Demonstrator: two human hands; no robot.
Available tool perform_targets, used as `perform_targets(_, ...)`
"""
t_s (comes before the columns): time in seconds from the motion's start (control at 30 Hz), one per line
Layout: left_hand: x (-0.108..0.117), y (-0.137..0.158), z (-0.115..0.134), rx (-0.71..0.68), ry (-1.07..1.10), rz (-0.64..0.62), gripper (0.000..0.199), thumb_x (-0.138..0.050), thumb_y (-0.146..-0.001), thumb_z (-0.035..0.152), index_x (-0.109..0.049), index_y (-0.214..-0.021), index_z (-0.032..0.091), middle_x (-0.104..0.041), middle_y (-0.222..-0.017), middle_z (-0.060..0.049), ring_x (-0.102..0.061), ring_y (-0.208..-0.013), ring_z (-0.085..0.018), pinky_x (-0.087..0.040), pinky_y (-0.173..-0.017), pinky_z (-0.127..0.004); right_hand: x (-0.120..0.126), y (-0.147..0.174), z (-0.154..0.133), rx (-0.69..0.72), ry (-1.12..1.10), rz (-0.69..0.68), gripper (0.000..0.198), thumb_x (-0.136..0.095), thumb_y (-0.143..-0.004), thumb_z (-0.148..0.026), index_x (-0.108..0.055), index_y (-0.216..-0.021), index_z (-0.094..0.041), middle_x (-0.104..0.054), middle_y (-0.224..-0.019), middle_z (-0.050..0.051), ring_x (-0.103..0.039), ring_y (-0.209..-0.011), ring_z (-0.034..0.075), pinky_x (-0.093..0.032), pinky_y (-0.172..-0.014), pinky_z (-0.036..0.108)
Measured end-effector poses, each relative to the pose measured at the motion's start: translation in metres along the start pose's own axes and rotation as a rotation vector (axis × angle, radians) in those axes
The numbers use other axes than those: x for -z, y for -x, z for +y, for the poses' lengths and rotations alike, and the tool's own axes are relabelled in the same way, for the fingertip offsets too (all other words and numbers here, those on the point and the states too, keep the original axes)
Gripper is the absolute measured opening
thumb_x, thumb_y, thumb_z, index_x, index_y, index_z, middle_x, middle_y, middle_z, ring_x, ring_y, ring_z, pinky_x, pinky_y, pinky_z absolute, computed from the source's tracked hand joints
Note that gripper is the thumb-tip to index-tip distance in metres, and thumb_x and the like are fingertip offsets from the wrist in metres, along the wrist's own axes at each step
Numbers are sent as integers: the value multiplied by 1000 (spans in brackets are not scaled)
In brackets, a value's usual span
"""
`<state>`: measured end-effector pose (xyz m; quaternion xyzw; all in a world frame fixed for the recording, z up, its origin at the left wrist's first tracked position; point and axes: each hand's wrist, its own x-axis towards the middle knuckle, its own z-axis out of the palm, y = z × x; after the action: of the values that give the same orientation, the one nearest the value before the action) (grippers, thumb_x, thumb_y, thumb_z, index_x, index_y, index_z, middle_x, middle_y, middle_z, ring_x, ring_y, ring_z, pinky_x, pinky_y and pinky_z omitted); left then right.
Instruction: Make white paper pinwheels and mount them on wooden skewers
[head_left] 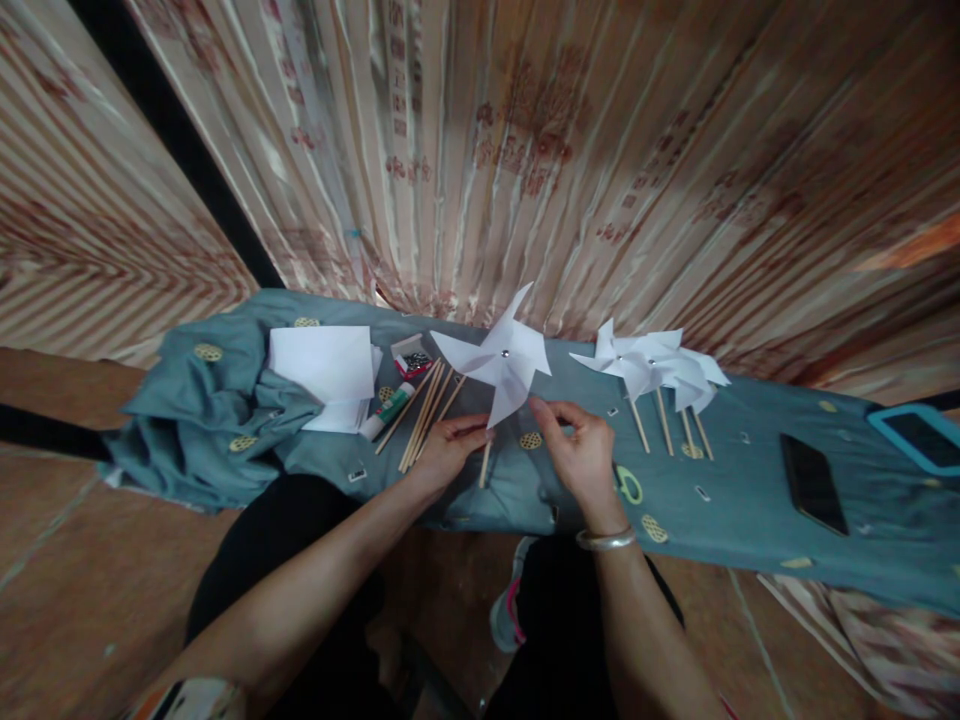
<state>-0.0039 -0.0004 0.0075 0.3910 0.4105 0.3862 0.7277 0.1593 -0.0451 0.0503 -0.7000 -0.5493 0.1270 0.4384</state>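
A white paper pinwheel (517, 350) with a small shiny pin at its centre is held up in front of me on a thin wooden stick (485, 465). My left hand (450, 445) is closed around that stick, just below the lowest blade. Close to the blade's right edge is my right hand (581, 445), its thumb apart from the bent fingers and nothing visible in it; whether it touches the paper I cannot tell. Loose wooden sticks (429, 415) lie left of the pinwheel, beside a green and white glue stick (388, 410) and a small open box of pins (412, 358).
Several finished pinwheels (652, 365) lie to the right. A stack of white paper (326, 365) sits at the left. Green-handled scissors (628, 485), a dark phone (814, 483) and a blue-framed device (919, 437) lie on the green cloth (735, 510). A curtain (487, 150) hangs behind.
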Motion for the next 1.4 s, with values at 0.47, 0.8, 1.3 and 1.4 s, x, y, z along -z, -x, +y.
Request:
perform_targets(0.47, 0, 2, -7, 71, 31, -66, 38, -88, -52, 36, -80, -83, 16, -75, -80, -6, -60, -68, -13, -47, -72, -27, 7, -36, 49, -198, -250, 140, 43, -69, -71, -50, -74, -97, -16, -75, -95, 10, -65, -86, 23, -49, -83, 40)
perform_targets(0.8, -2, 5, -3, 115, 81, -72, 38, -92, -44, 37, -80, -74, 17, -74, -73, -4, -59, -66, -12, -47, -71, -26, 0, -49, 52, -256, -408, 104, 37, -71, -67, -49, -75, -86, -18, -74, -86, 5, -63, -83, 20, -48, -84, 37)
perform_targets(1.3, 1, 4, -2, 116, 129, -49, 44, -93, -47, 35, -80, -84, 16, -76, -84, -6, -62, -72, -13, -50, -80, -29, -4, -44, 48, -332, -544, 76, 23, -80, -60, -42, -76, -70, -22, -72, -71, 0, -58, -71, 16, -44, -72, 30)
perform_targets(1.4, 2, 4, -3, 112, 125, -38, 41, -92, -50, 33, -80, -85, 16, -76, -82, -6, -61, -69, -12, -50, -77, -28, -5, -40, 44, -343, -572, 62, 20, -80, -60, -39, -76, -68, -22, -71, -69, 0, -56, -69, 15, -43, -70, 29)
